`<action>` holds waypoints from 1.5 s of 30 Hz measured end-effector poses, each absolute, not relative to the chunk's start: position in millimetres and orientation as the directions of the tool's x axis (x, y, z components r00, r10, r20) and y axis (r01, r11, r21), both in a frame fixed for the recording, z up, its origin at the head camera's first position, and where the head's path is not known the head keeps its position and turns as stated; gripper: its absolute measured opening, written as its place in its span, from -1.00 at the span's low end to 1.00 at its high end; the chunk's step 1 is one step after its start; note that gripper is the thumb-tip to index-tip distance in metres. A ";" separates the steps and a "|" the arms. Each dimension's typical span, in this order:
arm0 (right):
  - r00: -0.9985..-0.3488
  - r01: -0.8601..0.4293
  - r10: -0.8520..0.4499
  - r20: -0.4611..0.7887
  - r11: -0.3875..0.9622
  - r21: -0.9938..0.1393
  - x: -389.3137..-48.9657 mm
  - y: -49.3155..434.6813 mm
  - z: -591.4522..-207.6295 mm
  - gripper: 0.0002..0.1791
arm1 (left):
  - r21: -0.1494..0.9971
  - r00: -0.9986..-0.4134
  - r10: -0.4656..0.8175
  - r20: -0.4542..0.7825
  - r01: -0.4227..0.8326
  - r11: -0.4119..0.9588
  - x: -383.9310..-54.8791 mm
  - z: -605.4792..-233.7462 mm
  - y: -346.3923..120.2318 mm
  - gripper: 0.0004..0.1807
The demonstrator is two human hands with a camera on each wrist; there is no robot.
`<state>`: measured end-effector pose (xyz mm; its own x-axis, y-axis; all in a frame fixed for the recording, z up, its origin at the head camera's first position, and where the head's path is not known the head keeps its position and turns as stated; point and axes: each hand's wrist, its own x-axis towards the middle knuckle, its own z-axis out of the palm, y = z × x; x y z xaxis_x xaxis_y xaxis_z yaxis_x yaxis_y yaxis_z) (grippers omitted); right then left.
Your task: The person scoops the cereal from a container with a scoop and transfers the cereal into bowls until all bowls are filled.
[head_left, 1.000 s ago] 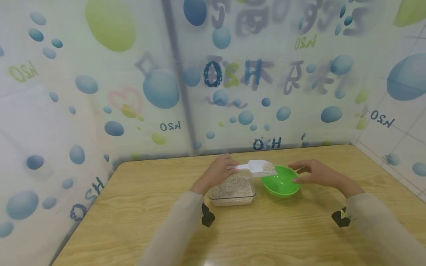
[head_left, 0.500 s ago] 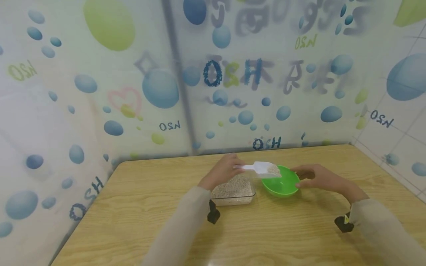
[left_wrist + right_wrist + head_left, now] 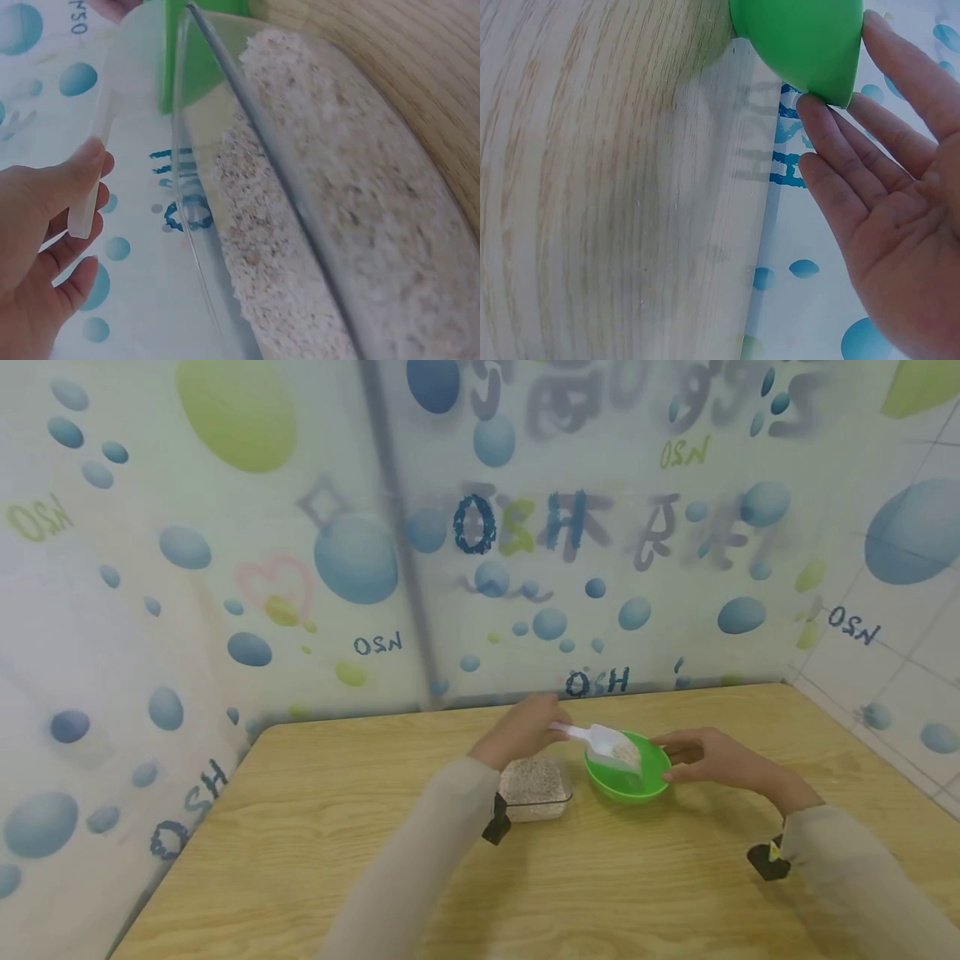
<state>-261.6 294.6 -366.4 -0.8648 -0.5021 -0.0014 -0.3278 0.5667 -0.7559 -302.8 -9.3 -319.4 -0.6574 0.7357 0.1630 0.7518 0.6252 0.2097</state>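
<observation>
Between thumb and fingers, my left hand pinches the handle of a white scoop. Pale grain lies at the scoop's front end, which tilts down over a green bowl. My right hand is at the bowl's right side, its fingertips touching the rim. In the right wrist view its fingers look fairly straight. Left of the bowl stands a clear container of speckled, pale grain, partly behind my left arm in the head view.
The wooden table reaches back to a wall covering printed with blue and green drops. Similar covering rises on both sides. Each wrist wears a dark device, such as the left wrist device.
My left hand has moved right and tipped the scoop downward over the bowl, the grain sliding toward its front edge. My right hand has closed in on the bowl and now touches its rim.
</observation>
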 end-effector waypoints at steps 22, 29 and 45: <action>-0.853 -0.366 -0.522 0.015 0.577 -0.731 -263.2 292.9 -363.6 -0.29 | -0.105 -0.665 0.732 0.147 0.725 0.680 -293.2 -307.5 16.9 -0.75; -0.856 -0.357 -0.518 0.008 0.579 -0.734 -262.0 292.6 -364.0 -0.28 | -0.203 -0.613 0.761 0.211 0.734 0.648 -287.3 -301.7 17.5 -0.77; -0.853 -0.370 -0.521 0.022 0.576 -0.729 -257.8 290.4 -359.9 -0.30 | -0.260 -0.568 0.773 0.283 0.730 0.632 -280.0 -291.9 11.9 -0.76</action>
